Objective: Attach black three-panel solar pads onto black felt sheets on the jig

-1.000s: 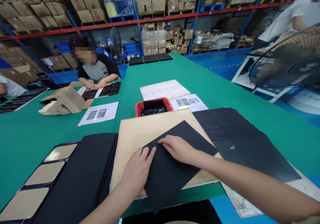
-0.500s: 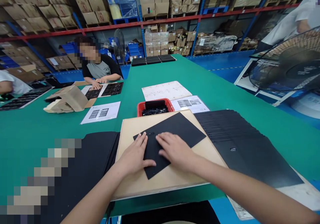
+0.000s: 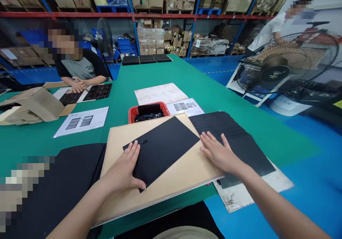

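A black rectangular sheet (image 3: 167, 148) with a small dark oval near its upper left lies at an angle on a tan board (image 3: 117, 182). My left hand (image 3: 124, 169) rests on the sheet's left edge, fingers apart and thumb at its lower corner. Fingers spread, my right hand (image 3: 220, 153) is at the right edge of the board, just beyond the sheet's right corner and beside a fanned stack of black sheets (image 3: 240, 143). Neither hand grips anything. On the left lies a pile of black material (image 3: 77, 175).
Behind the board sit a red basket (image 3: 130, 114) of small dark pieces, a pale stained board (image 3: 160, 93) and printed sheets (image 3: 185, 106). A person (image 3: 82, 68) works at the left, near an open carton (image 3: 40, 105). A large fan (image 3: 283, 71) stands at the right.
My right hand has moved off the sheet to the right and opened wider. My left hand stays on the sheet's left side. The camera view has shifted to the right.
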`<state>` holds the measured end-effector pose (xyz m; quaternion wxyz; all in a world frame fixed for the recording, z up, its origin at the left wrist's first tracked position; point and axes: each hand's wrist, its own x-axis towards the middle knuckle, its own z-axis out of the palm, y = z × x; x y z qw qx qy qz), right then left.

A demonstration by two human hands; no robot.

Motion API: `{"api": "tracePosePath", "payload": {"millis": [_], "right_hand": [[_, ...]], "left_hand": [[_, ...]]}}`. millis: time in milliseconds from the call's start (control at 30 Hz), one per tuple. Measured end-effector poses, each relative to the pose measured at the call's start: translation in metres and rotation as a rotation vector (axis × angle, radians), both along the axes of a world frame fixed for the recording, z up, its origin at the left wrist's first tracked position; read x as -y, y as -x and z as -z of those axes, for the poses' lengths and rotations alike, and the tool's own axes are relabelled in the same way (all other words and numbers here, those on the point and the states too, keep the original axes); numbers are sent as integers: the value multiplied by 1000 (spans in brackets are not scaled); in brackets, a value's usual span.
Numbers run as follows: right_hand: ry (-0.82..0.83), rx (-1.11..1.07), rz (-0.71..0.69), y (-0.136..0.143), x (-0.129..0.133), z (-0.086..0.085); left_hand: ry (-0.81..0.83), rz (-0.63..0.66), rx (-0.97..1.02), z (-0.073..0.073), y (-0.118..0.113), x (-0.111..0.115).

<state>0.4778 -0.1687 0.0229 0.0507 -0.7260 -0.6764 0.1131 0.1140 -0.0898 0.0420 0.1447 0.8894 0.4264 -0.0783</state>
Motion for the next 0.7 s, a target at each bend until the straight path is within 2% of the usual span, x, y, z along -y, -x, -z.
{"api": "tracePosePath", "payload": {"millis": [67, 100, 200, 267, 367, 467, 567, 700], "right_hand": [[-61, -158, 195, -20, -8, -1], [-98, -316, 281, -25, -10, -2], [-144, -873, 472, -25, -10, -5], [-118, -1083, 549, -19, -6, -3], [-92, -1197, 609, -15, 4, 6], [-108, -1311, 685, -28, 20, 17], [-166, -1382, 771, -60, 44, 25], [-283, -1399, 890, -124, 89, 33]], "left_hand": [[-7, 21, 26, 3, 2, -2], [-10, 31, 39, 4, 3, -3], [-27, 72, 70, 8, -4, -5], [-42, 92, 75, 11, -14, -5], [-70, 118, 66, 22, -35, 0], [-128, 175, 97, 36, -55, 5], [-235, 271, 183, 44, -70, 8], [-451, 371, 339, 37, -73, 8]]}}
